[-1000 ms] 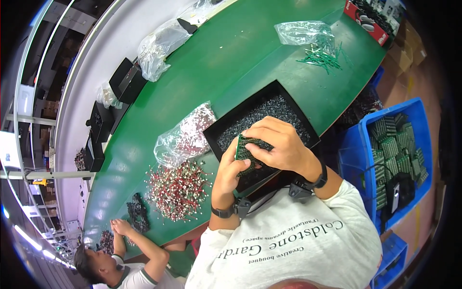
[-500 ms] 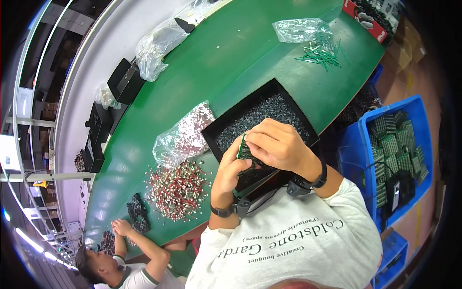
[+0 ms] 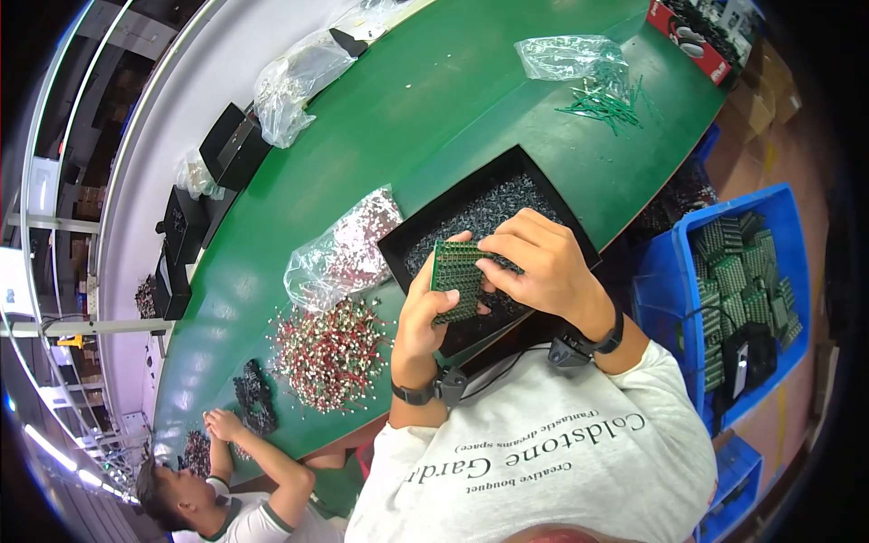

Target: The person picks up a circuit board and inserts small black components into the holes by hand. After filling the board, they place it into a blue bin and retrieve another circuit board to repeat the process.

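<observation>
My left hand (image 3: 422, 312) grips a green circuit board panel (image 3: 457, 279) by its left side, with the thumb on its face. Rows of small parts cover that face, which is turned up toward me. At the panel's upper right edge, my right hand (image 3: 536, 262) has thumb and forefinger pinched together. Whatever lies between those fingertips is too small to make out. Both hands are over the near part of a black box (image 3: 398, 257) that holds many small dark parts (image 3: 489, 210).
Left of the box lie a clear bag of small parts (image 3: 348, 244) and a heap of red and white pieces (image 3: 328, 355). Green strips (image 3: 605, 109) rest farther off. A blue crate (image 3: 665, 317) of board panels stands at right. A co-worker (image 3: 237, 489) sits at lower left.
The panel has turned from nearly edge-on to showing its broad face. My right hand has shifted slightly right along its upper edge.
</observation>
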`<state>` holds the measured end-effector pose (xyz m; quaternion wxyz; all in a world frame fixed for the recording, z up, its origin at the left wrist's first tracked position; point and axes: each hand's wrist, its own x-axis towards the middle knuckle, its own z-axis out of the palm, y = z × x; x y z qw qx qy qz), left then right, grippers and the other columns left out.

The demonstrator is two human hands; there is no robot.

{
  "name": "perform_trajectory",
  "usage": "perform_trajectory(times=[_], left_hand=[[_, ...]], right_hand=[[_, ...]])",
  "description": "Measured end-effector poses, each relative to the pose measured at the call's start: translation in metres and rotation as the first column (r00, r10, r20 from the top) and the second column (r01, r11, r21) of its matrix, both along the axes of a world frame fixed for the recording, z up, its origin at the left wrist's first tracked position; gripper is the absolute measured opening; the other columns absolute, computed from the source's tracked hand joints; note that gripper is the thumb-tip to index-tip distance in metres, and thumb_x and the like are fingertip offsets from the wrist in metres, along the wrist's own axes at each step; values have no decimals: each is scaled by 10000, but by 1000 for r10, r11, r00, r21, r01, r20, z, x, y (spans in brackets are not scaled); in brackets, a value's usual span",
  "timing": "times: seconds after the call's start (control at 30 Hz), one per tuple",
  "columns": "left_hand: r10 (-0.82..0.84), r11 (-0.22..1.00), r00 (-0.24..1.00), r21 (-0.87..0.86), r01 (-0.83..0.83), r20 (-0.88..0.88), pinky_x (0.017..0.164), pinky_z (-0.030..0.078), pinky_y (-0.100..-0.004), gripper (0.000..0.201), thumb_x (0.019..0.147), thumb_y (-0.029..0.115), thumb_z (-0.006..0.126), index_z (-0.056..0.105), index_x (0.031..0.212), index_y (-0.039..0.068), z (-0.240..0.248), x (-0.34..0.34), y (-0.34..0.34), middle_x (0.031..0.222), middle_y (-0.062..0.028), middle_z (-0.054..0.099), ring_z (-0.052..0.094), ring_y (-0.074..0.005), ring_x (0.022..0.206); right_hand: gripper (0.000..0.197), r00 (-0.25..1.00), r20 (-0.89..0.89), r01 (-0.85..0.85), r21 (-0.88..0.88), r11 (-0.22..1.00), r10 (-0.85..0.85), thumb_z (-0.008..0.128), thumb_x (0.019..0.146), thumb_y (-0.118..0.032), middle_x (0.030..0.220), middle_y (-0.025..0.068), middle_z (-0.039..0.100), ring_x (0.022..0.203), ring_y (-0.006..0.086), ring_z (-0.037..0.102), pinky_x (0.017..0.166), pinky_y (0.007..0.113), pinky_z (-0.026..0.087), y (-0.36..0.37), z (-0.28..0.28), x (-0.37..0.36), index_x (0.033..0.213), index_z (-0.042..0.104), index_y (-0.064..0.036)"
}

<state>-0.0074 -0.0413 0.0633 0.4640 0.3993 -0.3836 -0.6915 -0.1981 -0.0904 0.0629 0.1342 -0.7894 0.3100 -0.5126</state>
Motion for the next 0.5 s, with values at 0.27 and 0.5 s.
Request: perform_trajectory(times=[0.27,0.5], left_hand=[[-6,997,1000,-78,5,-2,961,475,-276,809,708,117,489,368,1490,-52,0,1,-1,1275,-120,598,593,-184,1138],[11,994,995,-108,0,103,870,444,-211,799,713,85,480,380,1498,-22,-2,2,1,1237,-41,573,549,-101,1044]], right_hand=[[347,995,62,-75,-43,996,78,788,677,39,872,65,658,689,246,625,591,328,525,11,4,19,1006,710,-41],[331,996,55,-74,-43,996,76,781,685,36,915,76,671,720,252,646,624,331,548,12,1,28,1002,707,-29]])
